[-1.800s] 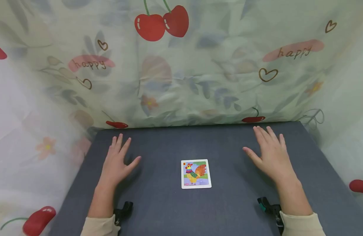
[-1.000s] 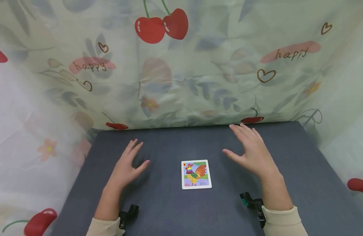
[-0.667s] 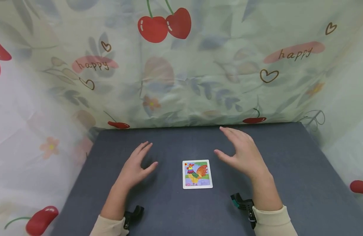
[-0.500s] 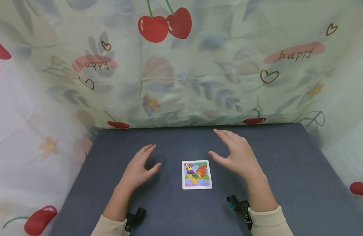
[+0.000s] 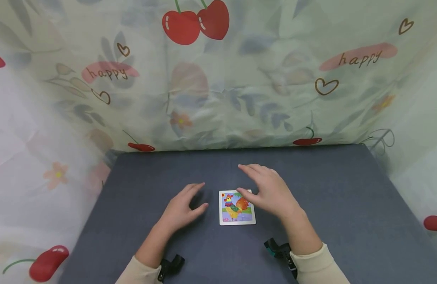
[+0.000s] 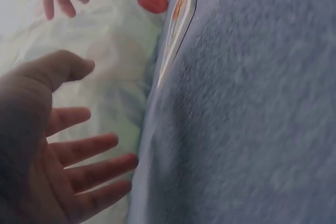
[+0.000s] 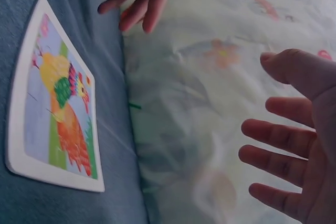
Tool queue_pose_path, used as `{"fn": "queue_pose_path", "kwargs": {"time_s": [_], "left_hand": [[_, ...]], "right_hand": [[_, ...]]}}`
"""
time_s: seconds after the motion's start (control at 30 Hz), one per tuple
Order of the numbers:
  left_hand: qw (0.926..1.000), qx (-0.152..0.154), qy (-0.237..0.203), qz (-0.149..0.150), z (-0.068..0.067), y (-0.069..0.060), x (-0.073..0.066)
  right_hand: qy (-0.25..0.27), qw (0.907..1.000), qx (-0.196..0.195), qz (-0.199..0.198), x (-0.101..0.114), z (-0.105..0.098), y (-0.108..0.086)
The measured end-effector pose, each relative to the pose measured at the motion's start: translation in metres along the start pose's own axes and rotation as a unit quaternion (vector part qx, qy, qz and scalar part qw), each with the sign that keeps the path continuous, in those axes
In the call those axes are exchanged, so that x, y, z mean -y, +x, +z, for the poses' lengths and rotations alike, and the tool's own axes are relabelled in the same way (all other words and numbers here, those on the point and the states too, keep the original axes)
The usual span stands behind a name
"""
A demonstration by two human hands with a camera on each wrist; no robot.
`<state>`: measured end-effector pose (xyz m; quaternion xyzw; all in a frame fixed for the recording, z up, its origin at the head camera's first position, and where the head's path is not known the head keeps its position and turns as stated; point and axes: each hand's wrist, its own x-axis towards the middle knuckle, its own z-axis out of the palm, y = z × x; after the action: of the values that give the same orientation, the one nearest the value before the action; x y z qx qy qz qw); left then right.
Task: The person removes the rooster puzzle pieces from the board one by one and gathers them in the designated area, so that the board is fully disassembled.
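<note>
A white-bordered picture of a rooster, a square tile that looks like a small jigsaw puzzle point(image 5: 236, 213), lies flat on the dark grey table. Just left of it hovers my left hand point(image 5: 181, 209), fingers spread and holding nothing. My right hand point(image 5: 273, 193) is above and to the right; in the head view its thumb covers the tile's upper right corner. From the right wrist, the puzzle point(image 7: 58, 103) shows whole, with a gap between it and the right hand point(image 7: 294, 140). The left wrist view catches only the puzzle's edge point(image 6: 181, 22), apart from the left hand point(image 6: 79, 156).
A cloth curtain point(image 5: 222, 86) printed with cherries and "happy" hangs behind the grey table point(image 5: 346, 205). Black wrist cameras sit on both forearms, the left camera point(image 5: 171, 265) and the right camera point(image 5: 280, 252). A thin wire stand point(image 5: 381, 139) is beyond the back right corner.
Both hands have moved inward from the table's sides toward the puzzle, the right one also lower in view. The puzzle has stayed where it was.
</note>
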<state>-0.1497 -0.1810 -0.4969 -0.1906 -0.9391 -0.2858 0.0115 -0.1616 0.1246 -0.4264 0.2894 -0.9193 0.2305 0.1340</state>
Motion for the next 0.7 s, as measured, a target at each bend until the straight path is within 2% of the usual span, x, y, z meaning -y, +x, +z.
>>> {"fn": "queue_pose_path", "kwargs": {"time_s": [0.13,0.23,0.5,0.7], "left_hand": [[0.9965,0.028,-0.078,0.004,0.005,0.001,-0.002],[0.9938,0.033,-0.105,0.012,0.011,0.002,-0.002],[0.9949,0.028,-0.093,0.026,0.031,0.003,0.002],[0.9941,0.035,-0.101,0.022,0.038,0.004,0.002]], "right_hand": [[0.005,0.9998,0.020,0.004,0.003,0.008,0.002],[0.018,0.9992,0.034,0.002,0.004,0.018,0.003],[0.052,0.9925,0.109,0.023,0.003,0.051,0.003],[0.072,0.9857,0.141,0.056,-0.002,0.067,0.001]]}}
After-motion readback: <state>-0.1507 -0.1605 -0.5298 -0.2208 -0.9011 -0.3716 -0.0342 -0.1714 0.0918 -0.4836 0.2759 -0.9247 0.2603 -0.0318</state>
